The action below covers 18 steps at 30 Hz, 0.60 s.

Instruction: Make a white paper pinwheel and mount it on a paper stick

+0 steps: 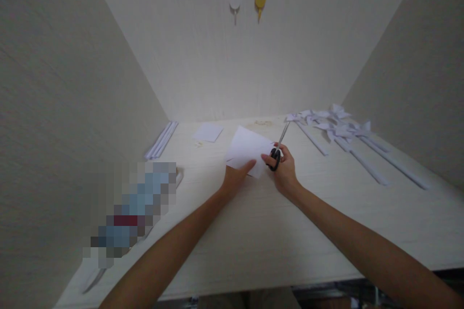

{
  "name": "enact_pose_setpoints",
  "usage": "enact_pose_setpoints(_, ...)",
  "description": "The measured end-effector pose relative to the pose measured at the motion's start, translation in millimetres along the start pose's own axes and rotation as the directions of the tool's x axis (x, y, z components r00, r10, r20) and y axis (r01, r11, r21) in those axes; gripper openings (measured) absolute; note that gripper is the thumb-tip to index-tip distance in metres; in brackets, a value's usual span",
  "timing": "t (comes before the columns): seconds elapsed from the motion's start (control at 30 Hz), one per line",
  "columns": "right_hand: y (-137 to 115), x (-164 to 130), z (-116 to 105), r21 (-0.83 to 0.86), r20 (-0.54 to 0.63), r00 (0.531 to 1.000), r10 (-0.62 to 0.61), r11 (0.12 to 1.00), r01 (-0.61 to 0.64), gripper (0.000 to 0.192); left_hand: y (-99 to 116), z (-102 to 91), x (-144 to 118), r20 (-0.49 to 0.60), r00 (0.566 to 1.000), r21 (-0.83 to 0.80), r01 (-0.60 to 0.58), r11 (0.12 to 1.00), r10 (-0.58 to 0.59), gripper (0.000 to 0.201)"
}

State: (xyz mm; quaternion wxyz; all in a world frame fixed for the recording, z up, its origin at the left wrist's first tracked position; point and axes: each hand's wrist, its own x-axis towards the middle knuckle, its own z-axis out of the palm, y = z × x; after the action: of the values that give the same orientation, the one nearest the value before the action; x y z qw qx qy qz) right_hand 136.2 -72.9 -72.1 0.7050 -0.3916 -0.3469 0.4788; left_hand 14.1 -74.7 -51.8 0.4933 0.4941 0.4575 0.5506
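Observation:
A square of white paper [246, 145] is held above the middle of the table, with short slits showing at its corners. My left hand [236, 177] grips its lower edge, thumb on top and fingers beneath, out of sight. Black-handled scissors [275, 158] are in my right hand [285, 170], blades pointing up and away from the paper. Fingertips of that hand are close to the paper's right corner; I cannot tell whether they touch it. Beyond the paper, to the left, a smaller-looking stack or sheet of white paper [208, 132] lies flat.
Several white paper pinwheels [337, 130] on rolled paper sticks [368, 167] lie at the right. Rolled paper sticks [162, 140] are bundled at the back left. A blurred-out object [139, 212] lies on the left of the table [232, 251]. Two hooks [260, 0] hang on the back wall.

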Motion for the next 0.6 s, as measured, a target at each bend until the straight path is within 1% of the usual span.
enact_pose_setpoints(0.07, 0, 1, 0, 0.019, -0.001, 1.0, 0.009, 1.0, -0.009, 0.042, -1, 0.5, -1, 0.017, 1.0, 0.041, 0.024, 0.999, -0.025, 0.024)
enact_pose_setpoints(0.17, -2, 1, 0, 0.013, 0.007, 1.0, 0.005, 1.0, -0.005, 0.034, -2, 0.8, 0, 0.004, 1.0, 0.038, 0.014, 0.999, -0.014, 0.025)
enact_pose_setpoints(0.27, -3, 1, 0, -0.05, 0.048, 0.999, 0.019, 0.999, -0.016, 0.035, -4, -1.0, 3, -0.09, 0.996, -0.021, 0.001, 1.0, -0.003, 0.033)
enact_pose_setpoints(0.4, -4, 0, -1, -0.127, 0.156, 0.986, 0.062, 0.991, -0.042, 0.039, -8, -5.1, 9, -0.197, 0.979, -0.099, 0.029, 0.995, -0.048, 0.038)
enact_pose_setpoints(0.5, -3, 0, -3, -0.163, 0.225, 0.97, 0.087, 0.985, -0.05, 0.042, -10, -6.6, 12, -0.261, 0.964, -0.106, 0.021, 0.994, -0.048, 0.037)
enact_pose_setpoints(0.6, -1, -1, -4, -0.222, 0.285, 0.954, 0.096, 0.975, -0.031, 0.045, -11, -6.5, 13, -0.288, 0.957, -0.109, 0.006, 0.994, -0.038, 0.036)
